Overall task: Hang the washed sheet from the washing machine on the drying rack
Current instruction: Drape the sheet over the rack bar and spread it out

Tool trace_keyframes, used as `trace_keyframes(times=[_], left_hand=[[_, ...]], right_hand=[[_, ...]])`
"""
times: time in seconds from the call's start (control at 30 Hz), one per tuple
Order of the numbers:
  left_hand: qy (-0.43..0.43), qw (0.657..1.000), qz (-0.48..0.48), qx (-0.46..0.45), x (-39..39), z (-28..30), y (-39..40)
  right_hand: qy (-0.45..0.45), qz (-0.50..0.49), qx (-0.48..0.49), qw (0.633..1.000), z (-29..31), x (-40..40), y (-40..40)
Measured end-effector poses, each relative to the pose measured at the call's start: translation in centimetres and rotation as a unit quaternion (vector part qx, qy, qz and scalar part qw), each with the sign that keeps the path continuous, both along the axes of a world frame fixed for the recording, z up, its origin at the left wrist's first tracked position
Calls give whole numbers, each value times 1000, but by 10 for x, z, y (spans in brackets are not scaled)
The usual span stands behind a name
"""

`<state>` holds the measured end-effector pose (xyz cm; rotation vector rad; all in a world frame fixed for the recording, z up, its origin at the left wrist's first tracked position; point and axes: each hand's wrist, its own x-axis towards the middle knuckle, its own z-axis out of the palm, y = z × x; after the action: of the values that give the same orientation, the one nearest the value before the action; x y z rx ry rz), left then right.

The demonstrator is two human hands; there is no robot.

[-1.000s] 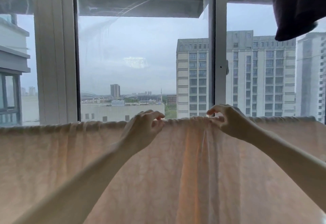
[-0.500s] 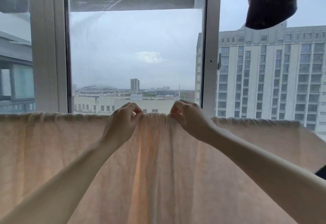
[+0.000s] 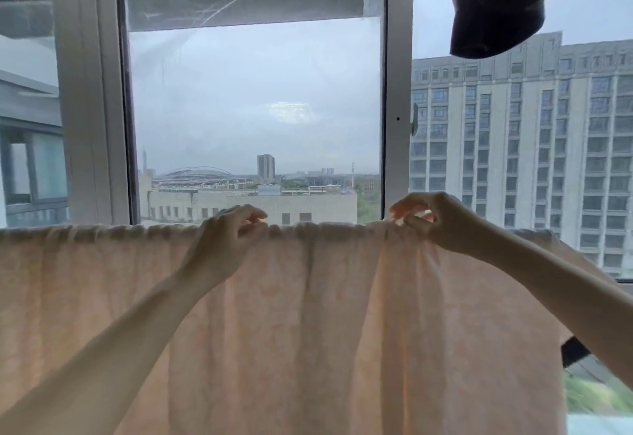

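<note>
A pale peach sheet (image 3: 308,314) hangs across the whole width of the view, draped over a horizontal bar of the drying rack that it hides entirely. Its bunched top fold runs level at about mid height. My left hand (image 3: 222,239) pinches that fold left of centre. My right hand (image 3: 435,222) pinches it further right, in front of the window post. Both forearms reach up from the bottom corners. The sheet falls in long vertical creases below the hands.
A white-framed window (image 3: 397,98) stands just behind the sheet, with tall buildings outside. A dark garment (image 3: 496,6) hangs from above at the top right. A small dark object (image 3: 573,349) shows past the sheet's right edge.
My hands were close together on the top fold half a second ago; they have now moved apart along it, the right hand going well to the right. The fold between them lies flatter.
</note>
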<state>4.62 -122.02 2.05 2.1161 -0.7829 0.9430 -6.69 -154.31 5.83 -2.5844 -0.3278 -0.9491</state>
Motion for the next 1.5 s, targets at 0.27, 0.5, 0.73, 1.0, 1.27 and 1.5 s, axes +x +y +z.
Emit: trace_keyframes(times=[0.27, 0.5, 0.73, 1.0, 1.27, 1.5], left_hand=[[-33, 998, -46, -4, -7, 2, -29], [10, 997, 77, -12, 11, 8, -1], [-31, 999, 38, -2, -1, 11, -29], [-89, 992, -54, 72, -40, 1, -114], [-101, 991, -45, 79, -63, -2, -169], [-59, 998, -33, -12, -83, 0, -222]], right_hand=[[-16, -54, -59, 997, -7, -6, -17], [-62, -161, -32, 984, -9, -24, -67], [-2, -144, 16, 989, -13, -51, -81], [-60, -189, -35, 980, -26, -65, -107], [-24, -142, 16, 989, -44, -83, -166], [-58, -73, 79, 993, -36, -86, -206]])
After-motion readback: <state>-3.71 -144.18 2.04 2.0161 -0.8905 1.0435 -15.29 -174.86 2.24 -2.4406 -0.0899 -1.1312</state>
